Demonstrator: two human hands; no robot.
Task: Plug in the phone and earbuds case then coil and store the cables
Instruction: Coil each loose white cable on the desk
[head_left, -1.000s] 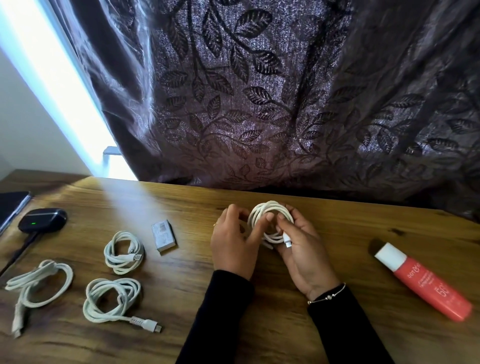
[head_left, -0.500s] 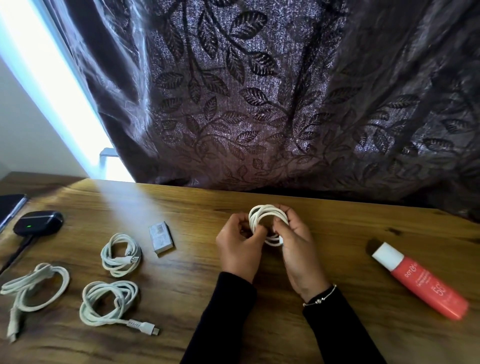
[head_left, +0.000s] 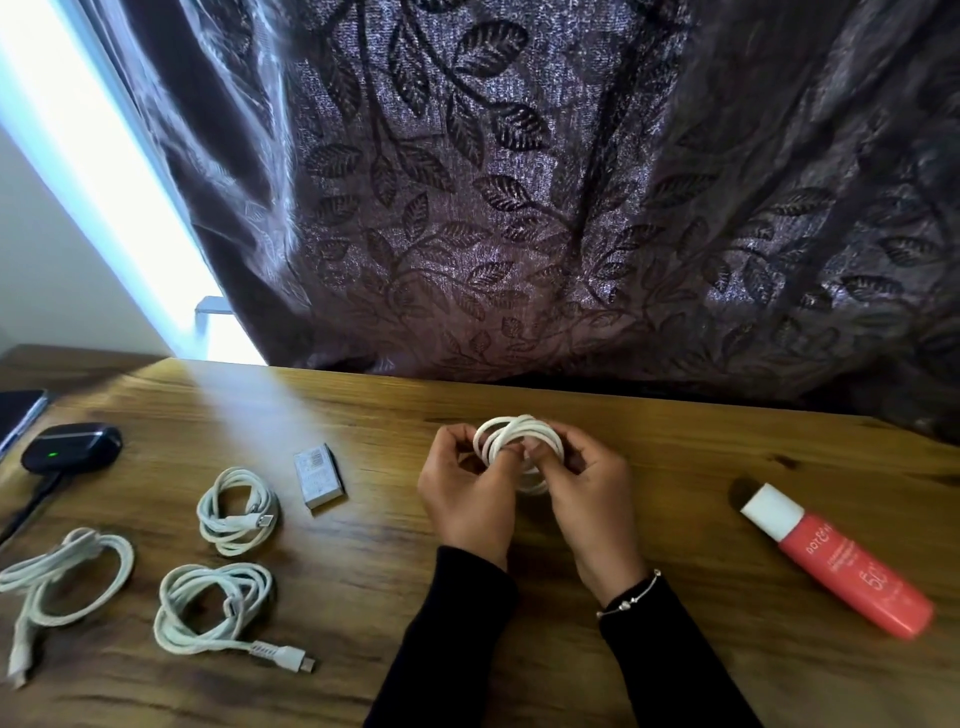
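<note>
My left hand (head_left: 467, 499) and my right hand (head_left: 587, 493) together hold a coiled white cable (head_left: 511, 431) just above the wooden table (head_left: 395, 571) at its middle. The fingers of both hands pinch the loops. Three more coiled white cables lie at the left: one (head_left: 236, 506) near the small box, one (head_left: 218, 608) with a plug pointing right, one (head_left: 62, 577) at the far left. A black earbuds case (head_left: 72, 447) with a green light sits at the far left, a dark cable running from it. The phone (head_left: 18, 415) shows partly at the left edge.
A small grey box (head_left: 318, 475) lies left of my hands. A red tube with a white cap (head_left: 836, 564) lies at the right. A dark leaf-patterned curtain (head_left: 519, 208) hangs behind the table's far edge.
My hands have closed in on the coil and turned it, so the loops stand more upright. The plug that showed by my right hand is now hidden.
</note>
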